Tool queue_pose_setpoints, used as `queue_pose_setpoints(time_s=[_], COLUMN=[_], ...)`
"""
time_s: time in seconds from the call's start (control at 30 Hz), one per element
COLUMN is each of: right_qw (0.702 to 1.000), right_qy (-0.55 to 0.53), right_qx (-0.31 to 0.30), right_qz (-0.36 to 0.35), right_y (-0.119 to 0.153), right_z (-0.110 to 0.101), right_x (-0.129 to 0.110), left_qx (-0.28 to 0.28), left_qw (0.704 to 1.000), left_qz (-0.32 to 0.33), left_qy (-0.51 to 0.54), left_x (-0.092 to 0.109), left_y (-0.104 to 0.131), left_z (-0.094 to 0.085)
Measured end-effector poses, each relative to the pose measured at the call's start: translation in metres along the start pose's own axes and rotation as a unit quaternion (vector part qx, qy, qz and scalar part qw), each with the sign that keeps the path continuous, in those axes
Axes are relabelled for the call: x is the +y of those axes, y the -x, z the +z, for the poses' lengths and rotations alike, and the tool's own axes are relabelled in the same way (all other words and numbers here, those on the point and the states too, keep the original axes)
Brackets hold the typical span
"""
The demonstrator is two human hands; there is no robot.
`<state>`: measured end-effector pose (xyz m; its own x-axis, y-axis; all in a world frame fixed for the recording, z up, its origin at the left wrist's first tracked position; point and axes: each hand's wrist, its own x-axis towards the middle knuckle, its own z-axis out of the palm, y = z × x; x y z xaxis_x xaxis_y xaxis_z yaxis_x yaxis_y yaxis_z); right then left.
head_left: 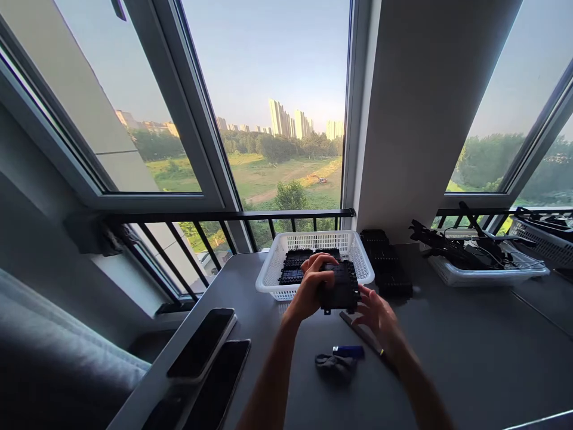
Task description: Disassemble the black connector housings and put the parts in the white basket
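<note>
My left hand [311,283] is closed around a black rectangular plastic module [341,288] with notched edges, held tilted above the table in front of the basket. My right hand [378,316] is by the module's lower right corner, its fingers apart; whether a fingertip touches it I cannot tell. Just behind, a white perforated plastic basket [270,282] holds several similar black modules [292,270]. Beneath my hands lie a long thin dark strip [362,333], a small blue object like a lighter [349,352] and a crumpled grey cloth [335,368].
More black modules [385,263] lie in a row right of the basket. Farther right, another white basket [452,276] holds black parts and cables. Two phone-like slabs [203,341] rest at the table's left side. A black railing [295,214] and window stand behind the grey table [474,352].
</note>
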<state>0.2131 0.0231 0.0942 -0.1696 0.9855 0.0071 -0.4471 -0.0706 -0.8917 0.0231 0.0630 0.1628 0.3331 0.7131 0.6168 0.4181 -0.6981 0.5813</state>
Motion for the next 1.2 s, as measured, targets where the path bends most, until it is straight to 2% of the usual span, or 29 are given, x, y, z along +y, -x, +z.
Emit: queue_pose_setpoints(time_s=[0.17,0.23,0.33,0.43,0.5,0.57,0.67,0.77,0.87,0.97,1.0,1.07,1.1,1.2], right_qw=[0.997,0.996,0.995,0.998,0.999,0.995,0.983,0.976,0.97,0.962,0.952,0.899,0.858,0.703], right_qy=[-0.078,-0.079,-0.054,-0.013,0.033,0.091,0.153,0.181,0.2,0.232,0.266,0.409,0.496,0.706], right_qx=[0.009,-0.011,-0.05,-0.046,-0.018,0.014,0.033,0.041,0.052,0.063,0.076,0.105,0.097,0.084], right_qz=[0.028,0.049,0.066,0.042,0.004,-0.044,-0.093,-0.114,-0.131,-0.131,-0.13,-0.114,-0.098,-0.014], right_y=[-0.012,-0.013,-0.015,-0.018,-0.022,-0.026,-0.031,-0.036,-0.04,-0.038,-0.036,-0.029,-0.026,-0.017], right_z=[0.004,0.005,0.006,0.005,0.003,0.002,0.001,0.001,-0.004,-0.02,-0.027,-0.044,-0.052,-0.071], right_x=[-0.024,-0.026,-0.028,-0.033,-0.04,-0.049,-0.061,-0.063,-0.053,-0.035,-0.027,-0.009,0.001,0.03], left_qx=[-0.095,-0.114,-0.092,-0.033,-0.005,-0.009,-0.07,-0.109,-0.105,-0.068,-0.043,0.013,0.037,0.074], left_qw=[0.984,0.973,0.972,0.961,0.935,0.907,0.886,0.889,0.896,0.905,0.908,0.91,0.91,0.905], left_qz=[-0.02,-0.038,-0.053,-0.079,-0.136,-0.212,-0.275,-0.274,-0.277,-0.306,-0.316,-0.329,-0.332,-0.333], left_qy=[0.15,0.197,0.211,0.265,0.326,0.364,0.367,0.349,0.332,0.289,0.272,0.25,0.246,0.256], left_x=[0.001,0.002,0.005,0.004,0.0,-0.005,-0.011,-0.014,-0.014,-0.017,-0.018,-0.021,-0.023,-0.026], left_y=[0.001,0.001,0.001,-0.001,-0.002,-0.002,0.0,0.004,0.005,0.004,0.003,0.002,0.001,0.001], left_z=[0.001,0.0,0.0,0.002,0.003,0.001,-0.002,0.001,0.006,0.007,0.007,0.006,0.006,0.005])
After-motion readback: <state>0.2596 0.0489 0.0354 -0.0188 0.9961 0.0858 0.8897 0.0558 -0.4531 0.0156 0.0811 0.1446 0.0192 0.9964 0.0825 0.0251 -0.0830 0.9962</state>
